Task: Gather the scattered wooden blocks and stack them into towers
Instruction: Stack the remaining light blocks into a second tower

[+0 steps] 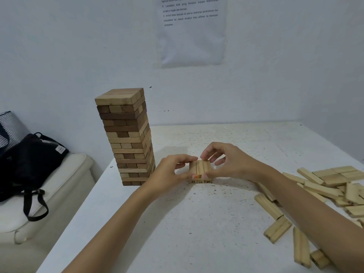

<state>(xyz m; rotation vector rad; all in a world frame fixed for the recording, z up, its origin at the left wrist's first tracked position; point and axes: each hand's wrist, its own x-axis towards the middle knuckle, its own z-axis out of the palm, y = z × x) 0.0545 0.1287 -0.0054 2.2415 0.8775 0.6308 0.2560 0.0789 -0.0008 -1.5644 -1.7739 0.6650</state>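
**Desk:** What does the head view show?

**Photographer:** A person's left hand (171, 171) and right hand (228, 160) meet at a low stack (201, 181) of pale blocks at mid-counter (177, 223). Each grip is a narrow pinch on the top layer (200, 168), fingertips on its far edge and thumb on its near end. The layer sits on the stack, not lifted.

**Desk:** How do the blocks lie?

**Photographer:** Three side by side, long axes running away from the wearer. Ends numbered 43, 15 and 31 face the camera below. The thumbs hide how many layers there are.

**Desk:** And the next move?

**Photographer:** By my reading this is squaring-up, and more blocks come next. The loose blocks (325, 186) lie scattered to the right of the stack, well apart from it, at mixed angles. The right hand is nearer, and its forearm already passes just beside them.

**Desk:** Anything in the way?

**Photographer:** The finished tower (126, 138), tall and mixed dark and light, stands just beside the left hand, near the counter's left edge. A careless left elbow could topple it. The path to the right looks open.

**Desk:** Surroundings?

**Photographer:** Off the counter to the left, a black bag (33, 160) and a striped bag (11, 125) rest on a cushioned seat (59, 194). A printed sheet (191, 32) hangs on the wall (78, 46).
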